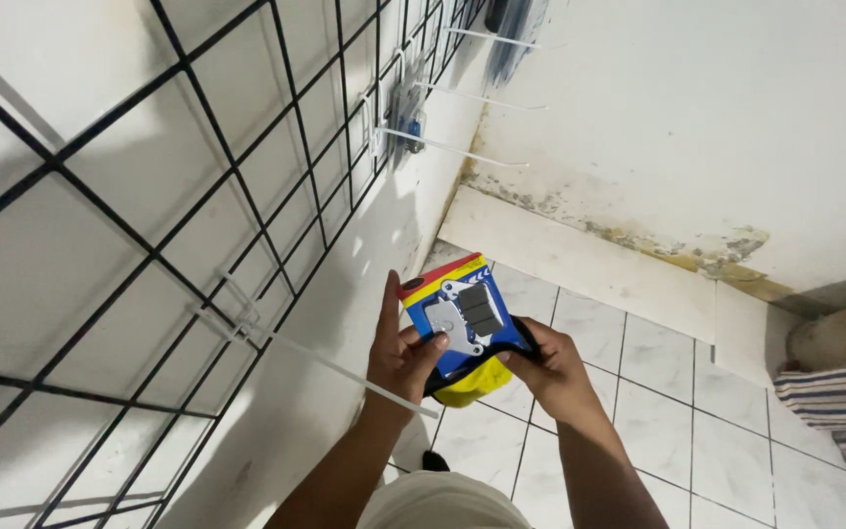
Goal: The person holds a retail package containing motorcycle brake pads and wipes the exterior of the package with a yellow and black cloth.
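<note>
Both my hands hold a flat blister pack (464,312) with a blue, yellow and red card and grey metal parts under clear plastic. My left hand (401,345) grips its left edge, thumb on the front. Gripping the lower right corner is my right hand (546,364). Below the pack, something yellow and black (466,390) sits between my hands. A white peg hook (345,370) juts from the black wire grid (188,245) just left of my left hand.
The wire grid panel covers the white wall on the left, with more white hooks (462,152) higher up, some carrying packs (409,118). White floor tiles (658,392) lie below. A striped cloth (839,392) lies at the right edge, beside a stained wall base (638,235).
</note>
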